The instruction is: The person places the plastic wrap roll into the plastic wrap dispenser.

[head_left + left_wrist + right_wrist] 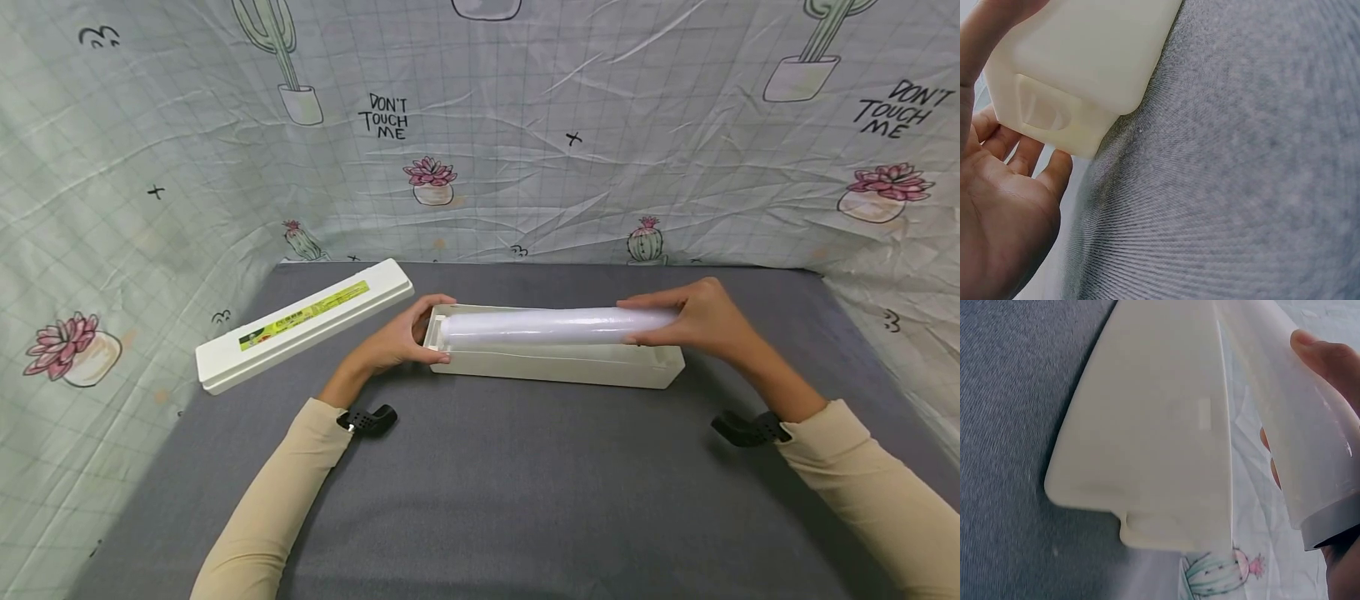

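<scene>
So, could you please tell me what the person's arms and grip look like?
The left sleeve and right sleeve are plain beige. A curved black left wrist mount and a similar right wrist mount show just beyond them. The left grip and right grip wear no visible gloves or rings; no cables show.

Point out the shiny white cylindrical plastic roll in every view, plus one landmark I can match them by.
Head: the roll is just right of centre, the right hand gripping its right end.
Left wrist: not in it.
Right wrist: right side, slanting from the top edge down rightward.
Shared landmark: the open, off-white rectangular plastic box, visible in all three.
</scene>
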`<control>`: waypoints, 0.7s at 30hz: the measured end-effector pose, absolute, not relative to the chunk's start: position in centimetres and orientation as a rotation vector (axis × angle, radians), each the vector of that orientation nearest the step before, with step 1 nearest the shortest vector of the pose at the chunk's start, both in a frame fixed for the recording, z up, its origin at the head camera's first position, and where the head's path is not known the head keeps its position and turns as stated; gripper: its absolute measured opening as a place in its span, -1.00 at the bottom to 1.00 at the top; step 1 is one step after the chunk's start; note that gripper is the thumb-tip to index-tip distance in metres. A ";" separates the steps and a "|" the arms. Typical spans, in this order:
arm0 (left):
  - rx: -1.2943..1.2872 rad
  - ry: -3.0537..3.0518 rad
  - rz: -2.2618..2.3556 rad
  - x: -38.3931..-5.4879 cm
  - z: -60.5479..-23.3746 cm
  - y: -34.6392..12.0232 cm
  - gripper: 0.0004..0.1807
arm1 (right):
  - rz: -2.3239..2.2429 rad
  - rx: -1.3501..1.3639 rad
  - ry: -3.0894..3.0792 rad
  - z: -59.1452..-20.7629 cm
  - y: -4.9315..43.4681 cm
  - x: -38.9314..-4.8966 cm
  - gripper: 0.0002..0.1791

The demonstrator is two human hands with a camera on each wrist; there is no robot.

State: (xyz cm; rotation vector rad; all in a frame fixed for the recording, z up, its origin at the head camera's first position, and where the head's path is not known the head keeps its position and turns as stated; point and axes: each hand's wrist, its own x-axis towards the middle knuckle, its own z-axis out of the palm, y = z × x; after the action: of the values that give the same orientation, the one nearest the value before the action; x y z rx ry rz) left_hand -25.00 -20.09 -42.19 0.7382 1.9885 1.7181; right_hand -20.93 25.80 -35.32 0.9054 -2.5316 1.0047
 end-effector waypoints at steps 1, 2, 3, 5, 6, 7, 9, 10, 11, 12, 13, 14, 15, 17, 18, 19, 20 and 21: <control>0.741 1.990 1.716 -25.0 -42.2 -20.1 0.01 | 1.001 0.915 -2.532 -35.3 25.6 -21.0 -0.50; 0.744 1.991 1.715 -25.0 -42.2 -20.1 0.01 | 0.997 0.921 -2.534 -35.4 25.3 -21.1 -0.50; 0.747 1.993 1.714 -25.0 -42.2 -20.1 0.01 | 0.998 0.924 -2.536 -35.4 25.1 -21.1 -0.51; 0.751 1.993 1.714 -25.0 -42.2 -20.2 0.01 | 1.011 0.917 -2.545 -35.4 24.7 -21.2 -0.52; 0.753 1.992 1.716 -25.0 -42.2 -20.2 0.01 | 1.017 0.912 -2.551 -35.5 24.6 -21.2 -0.52; 0.754 1.992 1.718 -25.0 -42.2 -20.2 0.01 | 1.018 0.909 -2.559 -35.5 24.4 -21.2 -0.53; 0.758 1.991 1.719 -25.0 -42.2 -20.2 0.01 | 1.020 0.906 -2.573 -35.7 24.2 -21.3 -0.54; 0.757 1.989 1.719 -25.0 -42.1 -20.2 0.01 | 1.017 0.907 -2.579 -35.8 24.0 -21.4 -0.55; 0.756 1.989 1.719 -25.0 -42.1 -20.2 0.01 | 1.014 0.916 -2.578 -36.0 23.9 -21.4 -0.56; 0.755 1.988 1.720 -25.1 -42.1 -20.1 0.01 | 1.006 0.936 -2.575 -36.1 23.9 -21.5 -0.56; 0.754 1.986 1.720 -25.1 -42.1 -20.1 0.01 | 0.992 0.958 -2.569 -36.2 23.8 -21.6 -0.56; 0.753 1.984 1.719 -25.1 -42.1 -20.1 0.01 | 0.981 0.983 -2.564 -36.3 23.8 -21.7 -0.55; 0.751 1.980 1.720 -25.1 -42.1 -20.1 0.01 | 0.956 1.014 -2.559 -36.3 23.8 -21.7 -0.55; 0.757 1.977 1.723 -25.0 -42.1 -20.0 0.02 | 0.893 1.090 -2.544 -36.4 23.9 -21.8 -0.53; 0.760 1.974 1.727 -25.0 -42.1 -20.1 0.01 | 0.853 1.132 -2.536 -36.4 23.9 -21.9 -0.51; 0.763 1.973 1.728 -25.0 -42.1 -20.1 0.01 | 0.814 1.170 -2.528 -36.3 24.0 -22.0 -0.50; 0.765 1.973 1.728 -25.0 -42.1 -20.1 0.01 | 0.778 1.207 -2.517 -36.3 24.0 -22.0 -0.48; 0.767 1.975 1.729 -25.0 -42.1 -20.1 0.01 | 0.745 1.241 -2.503 -36.2 24.0 -22.1 -0.47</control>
State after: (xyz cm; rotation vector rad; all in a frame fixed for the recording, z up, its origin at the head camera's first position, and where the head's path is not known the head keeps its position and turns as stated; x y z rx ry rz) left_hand -24.96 -20.07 -42.09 0.7668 1.9748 1.7285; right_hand -22.06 24.02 -36.23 1.2412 -2.5029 0.7448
